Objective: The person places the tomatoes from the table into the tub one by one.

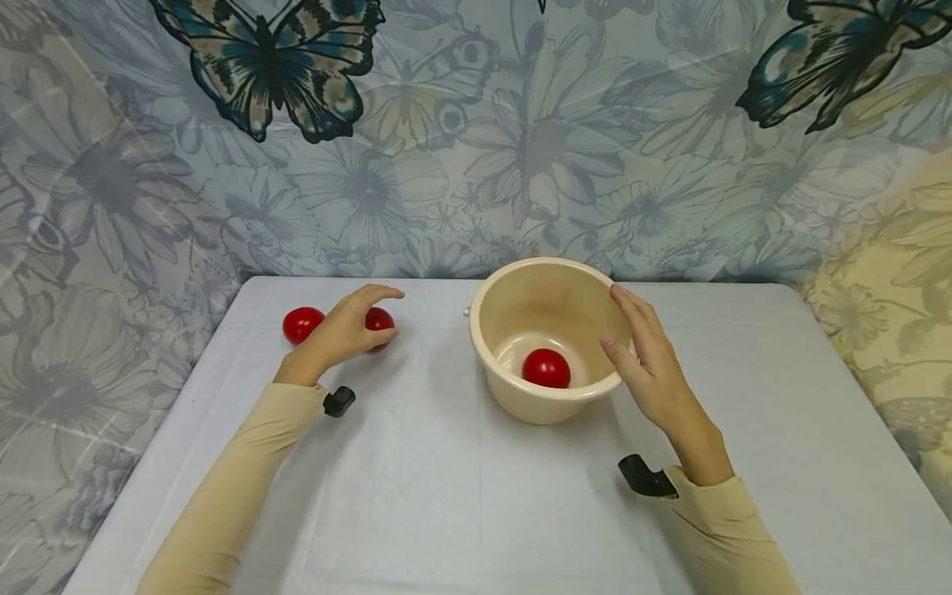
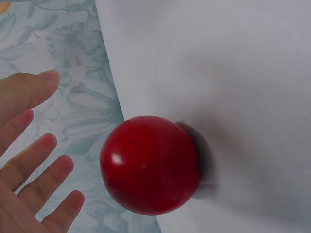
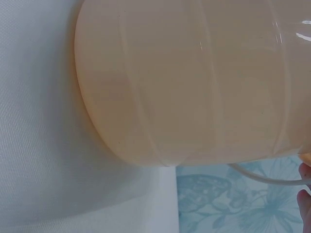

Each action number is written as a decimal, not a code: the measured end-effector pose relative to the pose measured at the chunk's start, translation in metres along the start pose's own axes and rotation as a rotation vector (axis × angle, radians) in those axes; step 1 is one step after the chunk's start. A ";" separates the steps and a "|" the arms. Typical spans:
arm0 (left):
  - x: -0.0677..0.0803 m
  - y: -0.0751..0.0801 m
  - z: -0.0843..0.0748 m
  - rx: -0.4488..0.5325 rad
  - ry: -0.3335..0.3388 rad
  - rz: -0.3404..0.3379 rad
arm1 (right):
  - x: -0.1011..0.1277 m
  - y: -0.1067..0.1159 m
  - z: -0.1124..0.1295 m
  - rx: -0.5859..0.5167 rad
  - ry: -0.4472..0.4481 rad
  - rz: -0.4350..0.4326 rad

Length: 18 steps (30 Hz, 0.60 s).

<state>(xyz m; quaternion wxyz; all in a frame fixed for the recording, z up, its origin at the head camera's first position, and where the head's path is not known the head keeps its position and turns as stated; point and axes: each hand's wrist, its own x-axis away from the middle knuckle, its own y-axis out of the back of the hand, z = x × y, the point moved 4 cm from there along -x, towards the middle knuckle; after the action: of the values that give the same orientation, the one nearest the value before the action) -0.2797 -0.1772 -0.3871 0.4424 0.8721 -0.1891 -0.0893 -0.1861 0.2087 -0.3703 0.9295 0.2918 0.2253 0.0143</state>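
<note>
My left hand (image 1: 344,330) reaches over a red tomato (image 1: 381,321), thumb and fingers spread apart and partly hiding it. A second tomato (image 1: 302,326) lies just left of that hand. In the left wrist view the spread fingers (image 2: 51,187) stand apart from a smooth, shiny tomato (image 2: 149,165). A cream plastic bucket (image 1: 506,382) stands upright with one tomato (image 1: 546,368) on its bottom. At the bucket's right side my right hand (image 1: 650,372) holds the rim, thumb over the inside. The right wrist view shows the bucket's outer wall (image 3: 194,87) close up.
A white cloth covers the table (image 1: 446,496). Behind it hangs a floral curtain (image 1: 416,198) with butterflies. A pale bucket handle (image 3: 262,179) shows in the right wrist view. Dark wrist cameras (image 1: 645,477) sit at both cuffs.
</note>
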 end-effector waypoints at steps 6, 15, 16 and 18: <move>0.000 -0.002 0.009 0.012 0.044 0.015 | 0.000 0.000 -0.001 0.001 -0.003 -0.002; -0.001 -0.003 0.019 0.061 0.067 0.011 | 0.000 0.000 -0.001 0.002 0.004 -0.006; -0.002 -0.004 0.020 0.062 0.074 0.013 | 0.000 0.000 -0.001 0.002 0.003 -0.005; -0.002 -0.004 0.023 0.066 0.088 0.018 | 0.000 0.000 0.000 -0.001 0.002 -0.004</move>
<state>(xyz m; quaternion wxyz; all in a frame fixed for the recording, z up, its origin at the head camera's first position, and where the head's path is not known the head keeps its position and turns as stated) -0.2877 -0.1910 -0.4041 0.4220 0.8876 -0.1801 -0.0407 -0.1859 0.2091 -0.3706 0.9294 0.2909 0.2266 0.0127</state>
